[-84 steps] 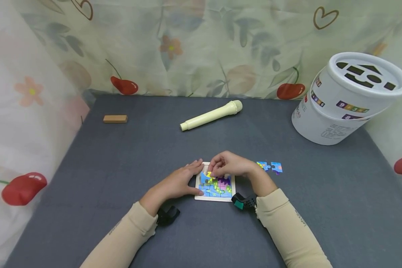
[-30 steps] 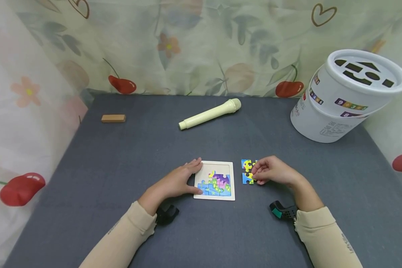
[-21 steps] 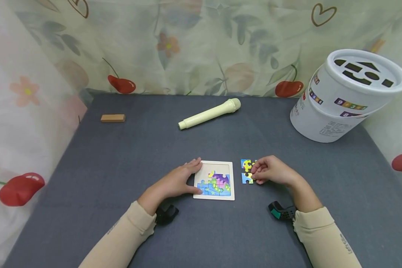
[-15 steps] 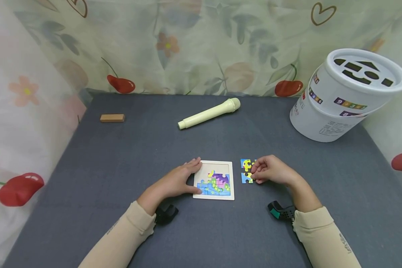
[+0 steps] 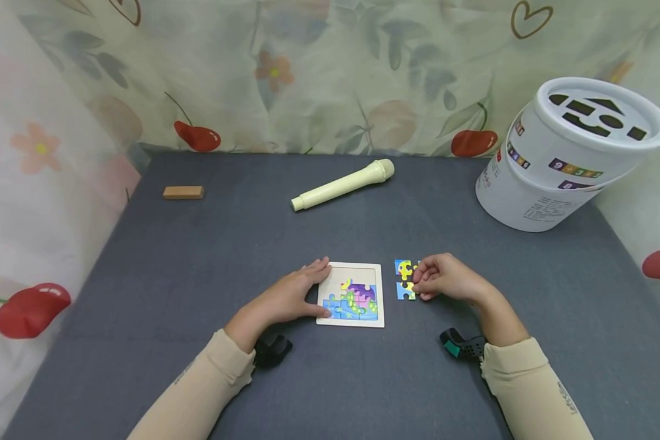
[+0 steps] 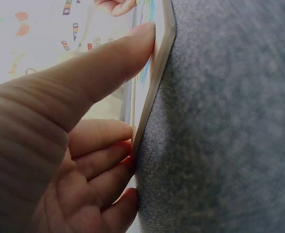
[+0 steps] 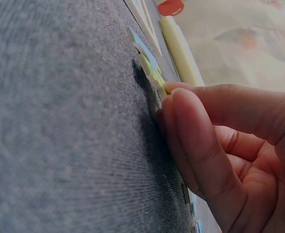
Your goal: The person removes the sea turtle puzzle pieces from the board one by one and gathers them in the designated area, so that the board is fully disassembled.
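Note:
A wooden jigsaw tray (image 5: 357, 274) lies mid-table, its lower part covered with joined blue, purple and green pieces and its upper part bare. My left hand (image 5: 288, 300) rests along the tray's left side, fingers straight at the far corner and thumb on the near rim. In the left wrist view that thumb (image 6: 108, 58) lies over the tray's edge. Right of the tray, my right hand (image 5: 445, 279) pinches a blue-and-yellow puzzle piece (image 5: 404, 291) between thumb and fingertips. Another puzzle piece (image 5: 402, 267) lies just beyond it, and the fingers partly hide more there.
A cream toy microphone (image 5: 343, 184) lies behind the tray. The small wooden block (image 5: 183, 192) is at the back left. At the back right stands a tall white bucket (image 5: 550, 177) with shaped slots in its lid. Floral curtains border the table.
My right hand has moved from the tray to the pieces on its right; a blue piece has left the tray. My left hand stays in place, and the last second shows hardly any motion.

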### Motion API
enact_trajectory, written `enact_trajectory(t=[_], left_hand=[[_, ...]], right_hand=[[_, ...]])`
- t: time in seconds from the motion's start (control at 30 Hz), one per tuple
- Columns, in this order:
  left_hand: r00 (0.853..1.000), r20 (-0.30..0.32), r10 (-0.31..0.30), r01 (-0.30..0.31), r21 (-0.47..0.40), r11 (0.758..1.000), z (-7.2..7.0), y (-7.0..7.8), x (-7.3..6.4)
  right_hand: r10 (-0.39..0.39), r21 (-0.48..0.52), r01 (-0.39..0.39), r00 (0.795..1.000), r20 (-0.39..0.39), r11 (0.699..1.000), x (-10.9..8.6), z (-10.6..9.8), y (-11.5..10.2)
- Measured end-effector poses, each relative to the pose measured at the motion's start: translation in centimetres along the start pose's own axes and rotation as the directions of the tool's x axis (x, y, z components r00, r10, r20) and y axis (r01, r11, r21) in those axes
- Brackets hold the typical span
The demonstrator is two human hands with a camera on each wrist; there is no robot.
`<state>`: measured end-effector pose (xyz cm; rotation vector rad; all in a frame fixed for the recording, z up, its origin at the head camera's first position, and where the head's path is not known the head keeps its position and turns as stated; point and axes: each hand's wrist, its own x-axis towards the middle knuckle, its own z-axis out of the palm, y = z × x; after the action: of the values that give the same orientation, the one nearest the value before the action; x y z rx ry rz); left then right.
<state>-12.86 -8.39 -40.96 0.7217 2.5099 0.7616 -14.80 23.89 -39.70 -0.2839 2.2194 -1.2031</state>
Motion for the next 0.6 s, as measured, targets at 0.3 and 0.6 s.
enact_trajectory(t=[0.3,0.6], left_hand=[[1.000,-0.002,0.007,-0.007,-0.002,1.000,0.03,-0.09,-0.02],[1.000,0.000,0.009,-0.009,0.004,1.000,0.05,-0.14,0.02]], right_hand=[[-0.008,0.007,0.008,1.000,-0.009,1.000,0.36,-0.06,0.50],[-0.004,-0.015,0.004,1.000,-0.007,1.000,0.34,0.05,0.47]])
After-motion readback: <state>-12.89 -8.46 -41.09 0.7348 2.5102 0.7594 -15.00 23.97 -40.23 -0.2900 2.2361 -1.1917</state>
